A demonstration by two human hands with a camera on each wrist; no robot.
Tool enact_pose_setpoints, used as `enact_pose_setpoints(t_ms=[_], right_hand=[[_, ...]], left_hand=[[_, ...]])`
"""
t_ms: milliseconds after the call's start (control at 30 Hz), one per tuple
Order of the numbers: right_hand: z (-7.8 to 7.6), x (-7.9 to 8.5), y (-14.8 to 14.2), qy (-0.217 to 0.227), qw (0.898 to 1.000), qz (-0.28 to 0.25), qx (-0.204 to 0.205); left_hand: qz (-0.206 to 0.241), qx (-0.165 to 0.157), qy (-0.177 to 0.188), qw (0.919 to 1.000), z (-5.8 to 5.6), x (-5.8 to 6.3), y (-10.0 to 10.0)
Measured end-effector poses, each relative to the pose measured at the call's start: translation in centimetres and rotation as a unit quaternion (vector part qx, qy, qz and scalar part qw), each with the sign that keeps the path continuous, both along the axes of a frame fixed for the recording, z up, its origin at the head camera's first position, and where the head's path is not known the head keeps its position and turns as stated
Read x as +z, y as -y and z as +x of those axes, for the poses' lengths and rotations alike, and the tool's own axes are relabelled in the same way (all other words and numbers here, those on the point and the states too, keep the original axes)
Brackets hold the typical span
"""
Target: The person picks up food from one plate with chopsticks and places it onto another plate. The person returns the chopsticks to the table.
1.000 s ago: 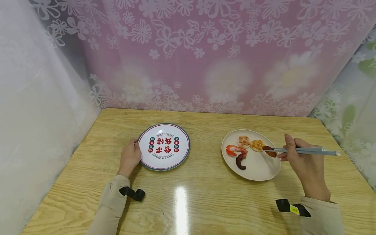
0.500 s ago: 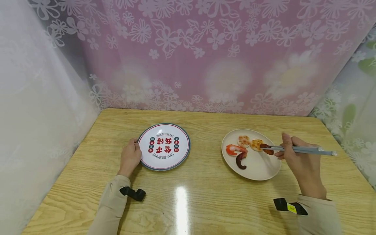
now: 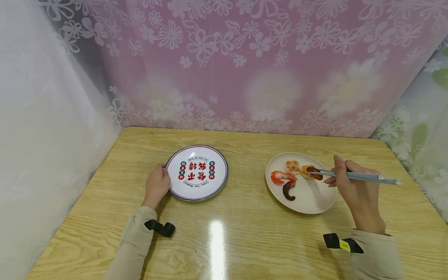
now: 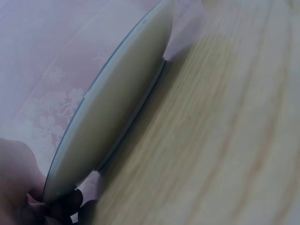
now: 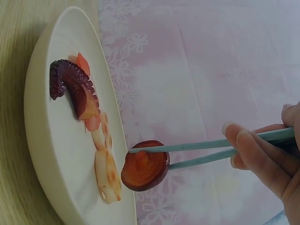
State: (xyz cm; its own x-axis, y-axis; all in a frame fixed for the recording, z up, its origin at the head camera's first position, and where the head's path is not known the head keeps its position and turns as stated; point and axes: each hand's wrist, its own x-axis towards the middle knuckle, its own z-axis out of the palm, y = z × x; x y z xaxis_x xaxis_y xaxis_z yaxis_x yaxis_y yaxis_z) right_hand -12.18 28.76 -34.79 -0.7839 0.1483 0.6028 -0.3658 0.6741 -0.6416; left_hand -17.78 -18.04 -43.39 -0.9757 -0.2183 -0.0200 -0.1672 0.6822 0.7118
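Note:
On the left, my left hand [image 3: 157, 187] pinches the rim of a white plate [image 3: 220, 172] with a teal edge and red lettering. The left wrist view shows thumb and fingertips at the edge of this plate [image 4: 112, 93], which sits on the table. My right hand [image 3: 360, 190] holds blue-grey chopsticks [image 3: 367, 177]. Their tips grip a brown mushroom cap [image 5: 145, 176], one stick in front, one partly hidden behind it. In the head view the mushroom [image 3: 318, 175] appears over the beige plate [image 3: 311, 200], partly covering a browned lotus root slice [image 3: 306, 171].
Beside that slice on the beige plate lie a paler lotus root slice [image 3: 292, 167], an orange shrimp [image 3: 279, 177] and a dark curled octopus tentacle [image 3: 288, 192]. Bare wooden tabletop [image 3: 245, 194] separates the plates. A pink floral curtain [image 3: 227, 77] hangs behind the table.
My right hand has moved slightly left, carrying the mushroom in the chopsticks from beside the browned lotus root slice to partly over it in view. My left hand keeps its pinch on the plate.

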Motion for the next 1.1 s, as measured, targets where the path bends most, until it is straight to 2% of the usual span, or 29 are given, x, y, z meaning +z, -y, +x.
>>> enact_pose_setpoints(t_ms=[167, 333, 600, 1100], right_hand=[[-0.28, 0.01, 0.14, -0.043, 0.999, 0.014, 0.021], [-0.45, -0.1, 0.26, -0.081, 0.996, 0.029, 0.022], [-0.59, -0.36, 0.52, -0.069, 0.997, 0.023, 0.02], [-0.69, -0.22, 0.99, -0.086, 0.994, 0.029, 0.056]], left_hand=[[-0.003, 0.001, 0.001, 1.0, 0.04, 0.04, -0.06], [-0.004, -0.002, -0.001, 1.0, 0.09, 0.03, -0.01], [0.0, -0.001, 0.0, 1.0, 0.13, -0.04, 0.01], [-0.002, -0.002, -0.003, 1.0, 0.06, -0.16, -0.03]])
